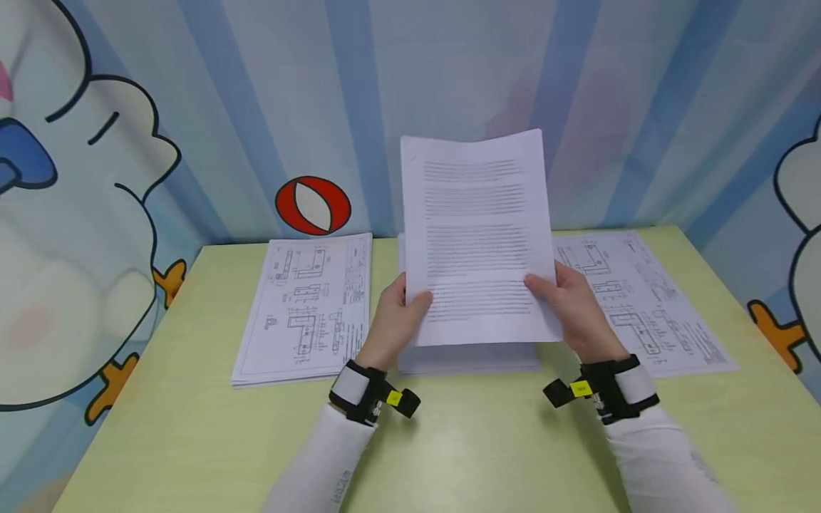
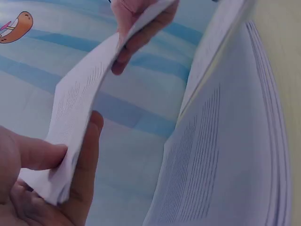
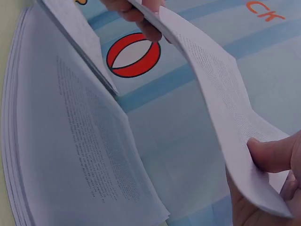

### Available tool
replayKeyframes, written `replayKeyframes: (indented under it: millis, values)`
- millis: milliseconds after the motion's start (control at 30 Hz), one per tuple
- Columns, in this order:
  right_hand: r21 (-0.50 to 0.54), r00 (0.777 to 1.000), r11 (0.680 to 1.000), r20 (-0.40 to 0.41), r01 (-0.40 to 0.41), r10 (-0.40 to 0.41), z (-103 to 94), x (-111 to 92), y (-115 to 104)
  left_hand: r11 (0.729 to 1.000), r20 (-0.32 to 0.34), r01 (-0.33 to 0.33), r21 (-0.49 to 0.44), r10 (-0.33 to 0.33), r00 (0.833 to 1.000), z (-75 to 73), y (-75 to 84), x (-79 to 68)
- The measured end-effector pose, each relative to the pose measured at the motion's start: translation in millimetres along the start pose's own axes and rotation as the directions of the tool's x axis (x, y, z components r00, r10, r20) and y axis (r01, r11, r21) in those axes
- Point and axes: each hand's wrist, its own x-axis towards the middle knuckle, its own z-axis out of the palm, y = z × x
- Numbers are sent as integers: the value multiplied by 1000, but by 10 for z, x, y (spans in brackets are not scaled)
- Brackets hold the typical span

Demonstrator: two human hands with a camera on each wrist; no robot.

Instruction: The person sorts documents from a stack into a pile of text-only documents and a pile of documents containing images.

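Note:
A thin sheaf of printed paper (image 1: 477, 235) is held up, tilted, above the table. My left hand (image 1: 399, 320) pinches its lower left edge, thumb on the printed face and fingers behind. On the opposite edge my right hand (image 1: 574, 310) grips it the same way. In both wrist views the held sheaf (image 2: 77, 103) bends slightly between the hands. Beneath it lies a stack of text pages (image 3: 70, 127), mostly hidden by the sheaf in the head view.
To the left lies a stack of technical drawings (image 1: 308, 306); at the right is another drawing sheet (image 1: 641, 306), partly behind my right hand. The pale yellow table (image 1: 474, 434) ends at a blue striped curtain (image 1: 449, 71) with cartoon figures.

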Motion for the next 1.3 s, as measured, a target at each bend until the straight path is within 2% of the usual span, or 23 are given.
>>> replayKeyframes:
  millis: [133,233,367,500,600,867,1100,1133,1200,1300]
  values:
    - [-221,998,975,-61,-19,6,141,53,79,984,-24,49,170,-46,999,-181,-80,-9]
    - [-293,995,954,-94,-58,32,193,86,151,968,-22,107,226,-105,994,-274,-141,-10]
    - [-311,993,944,-73,-109,91,193,122,243,942,-9,160,296,-165,986,-324,-206,0]
    - [-326,992,937,-17,-122,123,175,157,310,906,1,188,378,-204,979,-336,-267,5]
    - [-339,990,932,2,-130,139,169,180,348,892,14,202,404,-227,974,-339,-299,1]
    - [-409,982,893,-55,-187,181,147,218,413,887,10,205,415,-230,973,-327,-368,2]
    - [-395,981,899,-34,-189,191,105,213,412,853,-27,178,490,-189,982,-270,-413,68]
    - [-412,982,893,-25,-180,186,101,208,409,849,-31,177,499,-187,982,-257,-412,80]
    - [-489,984,856,-24,-164,175,98,203,408,840,-49,187,510,-189,981,-237,-408,96]
    - [-618,988,775,-22,-133,152,107,195,404,838,-80,214,503,-202,976,-223,-413,105]
